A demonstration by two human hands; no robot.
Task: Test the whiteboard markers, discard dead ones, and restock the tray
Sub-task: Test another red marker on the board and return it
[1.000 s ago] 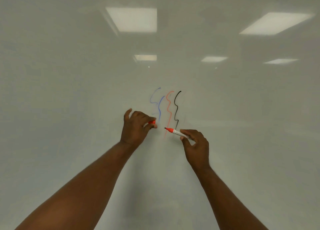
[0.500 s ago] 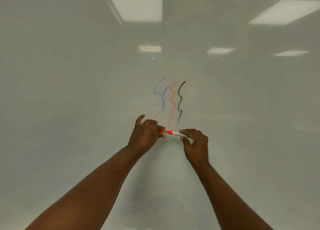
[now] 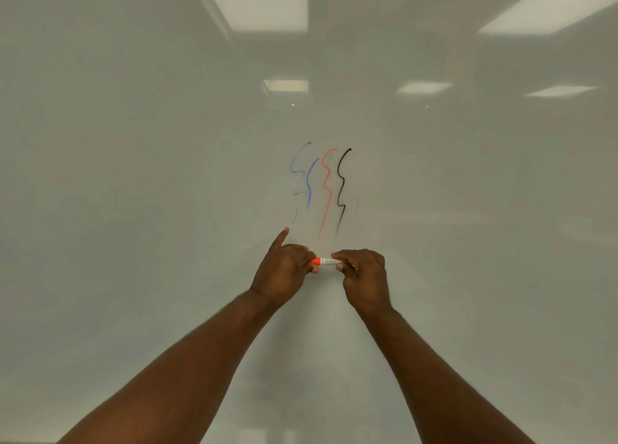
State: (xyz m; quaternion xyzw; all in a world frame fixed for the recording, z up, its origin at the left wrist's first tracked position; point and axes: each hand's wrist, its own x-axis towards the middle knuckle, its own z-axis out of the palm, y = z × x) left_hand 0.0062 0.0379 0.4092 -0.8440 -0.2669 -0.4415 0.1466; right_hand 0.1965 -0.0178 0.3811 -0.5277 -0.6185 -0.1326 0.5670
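Much of the red marker (image 3: 326, 261) is hidden: only a short stretch of its white barrel and a red band show between the two hands, so its tip, its far end and whether the cap is fully seated cannot be made out. The print on the barrel is too small to read. The left hand (image 3: 284, 271) is closed around the marker's red end, with its index finger sticking up and away from the grip. The right hand (image 3: 364, 273) is curled around the white barrel, thumb and fingertips pinching it from the other side. The marker lies roughly level, held in the air just in front of the whiteboard (image 3: 133, 209); whether it touches the board cannot be told. Both forearms run out of the bottom edge of the view.

Above the hands, four wavy test strokes stand side by side on the board: a faint blue line (image 3: 297, 176) at the left, thin and broken toward its lower end, a stronger blue line (image 3: 309, 186) just beside it, a red line (image 3: 327, 189) fading near its bottom, and a solid black line (image 3: 341, 186) at the right. The board's edges lie outside the view. Its glossy surface carries blurred reflections of ceiling lights (image 3: 255, 4), and its lower part is hazy. No tray or other container shows.
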